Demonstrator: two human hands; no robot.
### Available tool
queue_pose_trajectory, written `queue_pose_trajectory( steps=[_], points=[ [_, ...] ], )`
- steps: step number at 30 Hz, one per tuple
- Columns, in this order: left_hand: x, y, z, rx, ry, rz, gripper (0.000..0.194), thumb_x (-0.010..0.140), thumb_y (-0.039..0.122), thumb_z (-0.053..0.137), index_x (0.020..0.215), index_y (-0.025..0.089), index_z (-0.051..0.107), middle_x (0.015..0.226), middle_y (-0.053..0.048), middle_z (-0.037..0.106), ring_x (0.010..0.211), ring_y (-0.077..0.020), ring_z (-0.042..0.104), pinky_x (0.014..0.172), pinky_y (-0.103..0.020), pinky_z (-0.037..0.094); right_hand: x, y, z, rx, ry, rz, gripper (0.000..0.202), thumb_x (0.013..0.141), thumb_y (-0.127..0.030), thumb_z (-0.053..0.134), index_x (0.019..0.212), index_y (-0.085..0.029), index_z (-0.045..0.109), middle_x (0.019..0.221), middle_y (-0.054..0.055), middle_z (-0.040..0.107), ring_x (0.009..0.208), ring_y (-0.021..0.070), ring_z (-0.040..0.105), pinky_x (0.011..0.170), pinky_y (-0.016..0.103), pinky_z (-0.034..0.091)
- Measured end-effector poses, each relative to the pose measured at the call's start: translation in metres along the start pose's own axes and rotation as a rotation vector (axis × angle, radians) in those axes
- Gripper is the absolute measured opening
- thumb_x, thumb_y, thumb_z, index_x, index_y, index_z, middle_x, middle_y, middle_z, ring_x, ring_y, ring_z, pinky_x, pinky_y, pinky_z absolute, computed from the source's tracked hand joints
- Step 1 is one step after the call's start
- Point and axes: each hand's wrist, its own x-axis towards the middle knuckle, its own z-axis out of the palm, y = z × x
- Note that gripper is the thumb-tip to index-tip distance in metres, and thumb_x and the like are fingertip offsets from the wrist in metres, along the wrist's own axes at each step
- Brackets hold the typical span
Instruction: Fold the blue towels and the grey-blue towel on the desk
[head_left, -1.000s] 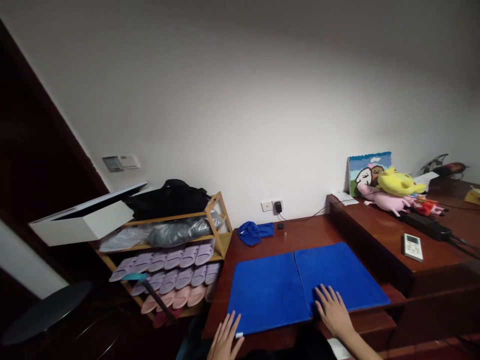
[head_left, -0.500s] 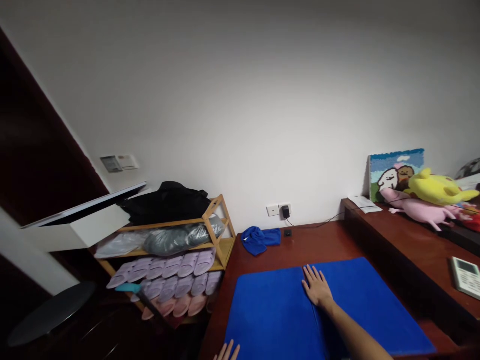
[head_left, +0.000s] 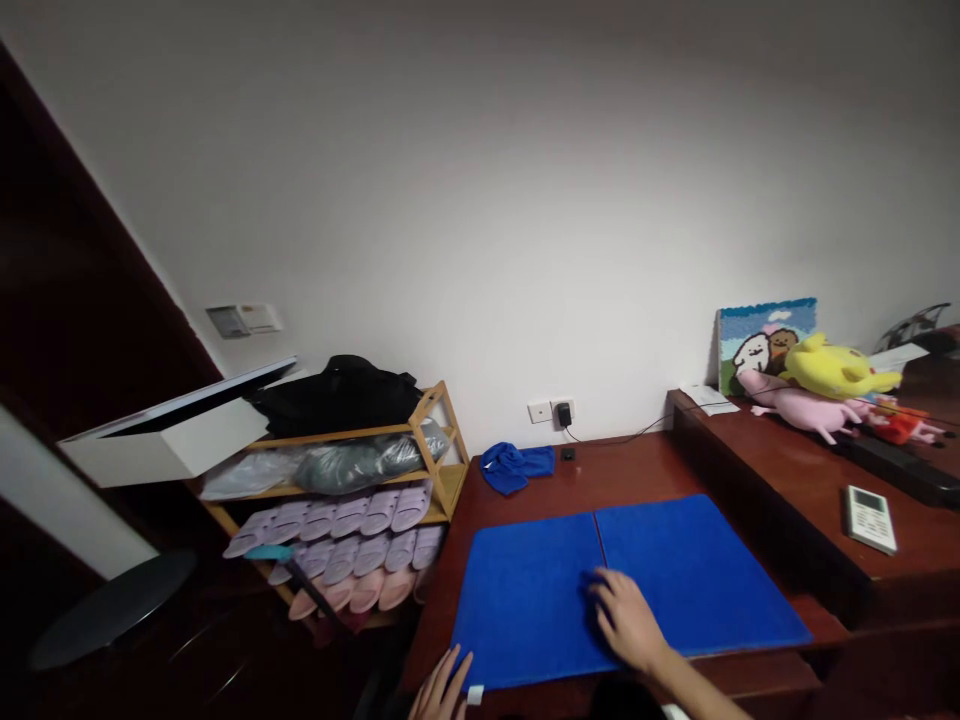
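Two flat blue cloths lie side by side on the red-brown table, the left cloth [head_left: 525,590] and the right cloth [head_left: 697,570], with a thin dark seam or gap between them. My left hand [head_left: 441,690], partly cut off by the bottom edge, has its fingers stretched out at the left cloth's near-left corner, beside a small white tag [head_left: 475,694]. Over the inner edge of the left cloth is my right hand [head_left: 628,615], its fingers loosely bent and nothing visible in them; whether the fingertips touch the cloth I cannot tell.
A crumpled blue cloth [head_left: 514,466] lies at the table's back, near a plugged-in black adapter [head_left: 564,413]. Left stands a wooden rack [head_left: 450,480] with slippers and bags. The raised ledge at right holds plush toys [head_left: 806,405] and a calculator-like device [head_left: 870,520].
My right hand has come nearer, from lying flat by the far edge to loosely bent fingers. My left hand shows more, at the near-left corner. The view has shifted slightly.
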Motion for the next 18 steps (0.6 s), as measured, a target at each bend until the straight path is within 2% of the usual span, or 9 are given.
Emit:
queue_pose_trajectory(
  steps=[3, 6, 11, 15, 18],
  points=[
    [-0.001, 0.003, -0.002, 0.033, 0.071, -0.038, 0.045, 0.098, 0.030, 0.048, 0.140, 0.039, 0.061, 0.137, 0.003, 0.070, 0.122, -0.0213, 0.069, 0.098, -0.032, 0.061, -0.059, -0.020, 0.022, -0.028, -0.027, -0.104, 0.043, 0.095, -0.031, 0.048, 0.135, -0.032, 0.062, 0.143, 0.005, 0.062, 0.127, 0.0255, 0.057, 0.112, 0.041, 0.041],
    [0.001, 0.008, -0.006, 0.043, 0.126, -0.037, 0.035, 0.101, 0.035, 0.046, 0.124, 0.033, 0.072, 0.124, 0.000, 0.077, 0.112, -0.0207, 0.073, 0.094, -0.031, 0.063, -0.083, -0.020, 0.041, -0.119, -0.026, -0.170, 0.054, 0.086, -0.022, 0.059, 0.140, -0.030, 0.060, 0.135, 0.007, 0.067, 0.117, 0.0273, 0.063, 0.105, 0.040, 0.047],
    [0.005, 0.012, -0.017, 0.020, 0.157, -0.022, 0.037, 0.104, 0.039, 0.041, 0.108, 0.031, 0.077, 0.113, -0.001, 0.080, 0.102, -0.0211, 0.076, 0.090, -0.034, 0.065, -0.078, -0.011, 0.049, -0.179, 0.058, -0.167, 0.056, 0.085, -0.004, 0.048, 0.131, -0.031, 0.064, 0.128, 0.005, 0.071, 0.115, 0.0235, 0.066, 0.101, 0.035, 0.049],
    [0.007, 0.012, -0.028, 0.015, 0.165, -0.019, 0.037, 0.104, 0.040, 0.042, 0.103, 0.032, 0.078, 0.109, -0.001, 0.081, 0.103, -0.0232, 0.076, 0.094, -0.039, 0.064, -0.073, -0.014, 0.042, -0.200, 0.060, -0.186, 0.040, 0.087, -0.004, 0.048, 0.113, -0.028, 0.069, 0.111, 0.003, 0.073, 0.101, 0.0220, 0.068, 0.094, 0.034, 0.049],
    [0.009, 0.014, -0.036, -0.001, 0.149, -0.041, 0.036, 0.104, 0.035, 0.043, 0.104, 0.031, 0.078, 0.109, -0.002, 0.080, 0.102, -0.0231, 0.075, 0.098, -0.042, 0.062, -0.073, -0.017, 0.039, -0.274, 0.115, -0.229, 0.037, 0.087, -0.006, 0.051, 0.110, -0.028, 0.069, 0.104, 0.002, 0.073, 0.094, 0.0225, 0.067, 0.089, 0.034, 0.047]
  ],
)
